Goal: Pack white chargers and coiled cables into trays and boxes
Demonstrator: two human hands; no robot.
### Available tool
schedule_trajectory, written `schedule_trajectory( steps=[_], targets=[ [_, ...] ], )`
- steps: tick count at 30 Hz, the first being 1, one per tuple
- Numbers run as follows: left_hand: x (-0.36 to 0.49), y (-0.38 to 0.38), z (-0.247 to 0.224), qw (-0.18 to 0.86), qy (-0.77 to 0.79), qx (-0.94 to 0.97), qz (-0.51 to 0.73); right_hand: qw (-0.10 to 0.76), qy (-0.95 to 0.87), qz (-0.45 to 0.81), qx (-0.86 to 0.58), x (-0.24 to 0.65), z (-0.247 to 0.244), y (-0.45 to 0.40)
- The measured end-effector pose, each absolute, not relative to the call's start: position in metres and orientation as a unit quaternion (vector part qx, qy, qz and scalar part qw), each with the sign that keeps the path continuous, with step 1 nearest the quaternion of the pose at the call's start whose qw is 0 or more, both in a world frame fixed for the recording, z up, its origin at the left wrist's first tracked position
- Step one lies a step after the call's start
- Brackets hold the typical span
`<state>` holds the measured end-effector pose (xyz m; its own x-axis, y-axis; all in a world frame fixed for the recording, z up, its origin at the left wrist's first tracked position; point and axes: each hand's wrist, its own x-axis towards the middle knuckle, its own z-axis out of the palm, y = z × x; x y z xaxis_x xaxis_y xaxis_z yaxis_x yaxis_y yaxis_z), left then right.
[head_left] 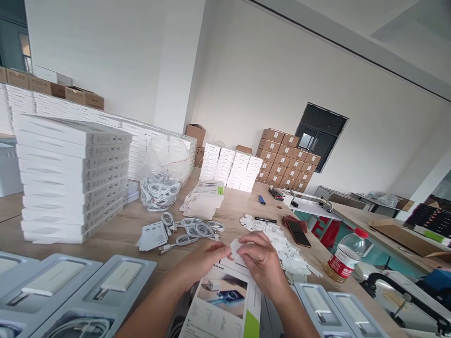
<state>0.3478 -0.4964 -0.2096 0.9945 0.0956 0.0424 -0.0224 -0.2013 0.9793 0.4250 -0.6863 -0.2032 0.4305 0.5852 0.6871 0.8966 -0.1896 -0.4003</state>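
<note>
A small white paper piece [234, 246] is pinched between the fingertips of my left hand [206, 260] and my right hand [261, 260]. Both hands are closed on it; its exact kind is too small to make out. Just below them lies a white printed box [225, 303] with a device photo and a green corner. To the right of my right hand spreads a heap of small white paper pieces [278, 239]. Beyond my left hand are coiled white cables [197, 230] and a stack of printed leaflets [153, 235].
Grey trays with white power bricks [120, 277] line the near left, more trays [319, 303] the near right. A tall stack of white boxes [73, 183] stands left, beside a bag of cables [160, 188]. A bottle [347, 256] and a phone [298, 232] are rightward.
</note>
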Motion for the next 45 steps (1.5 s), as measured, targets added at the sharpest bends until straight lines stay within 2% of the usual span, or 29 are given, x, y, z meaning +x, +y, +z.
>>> schedule_trajectory(
  steps=[4,10,15,25,34,45],
  targets=[
    [0.355,-0.499,-0.213,0.614,0.000,0.788,0.046,0.441,-0.475,-0.129,-0.751,0.430,-0.215,-0.692],
    [0.359,-0.502,-0.216,0.595,0.019,0.801,0.063,0.583,-0.300,-0.009,-0.755,0.442,-0.227,-0.692],
    [0.356,-0.504,-0.217,0.573,0.031,0.816,0.071,0.624,-0.282,0.050,-0.727,0.441,-0.227,-0.686],
    [0.355,-0.504,-0.215,0.476,-0.009,0.872,0.113,0.557,-0.336,0.014,-0.759,0.437,-0.227,-0.690],
    [0.355,-0.503,-0.218,0.483,-0.002,0.868,0.118,0.553,-0.364,-0.012,-0.749,0.438,-0.229,-0.689],
    [0.357,-0.501,-0.222,0.458,-0.004,0.878,0.137,0.509,-0.405,-0.067,-0.757,0.437,-0.229,-0.689]
  ],
)
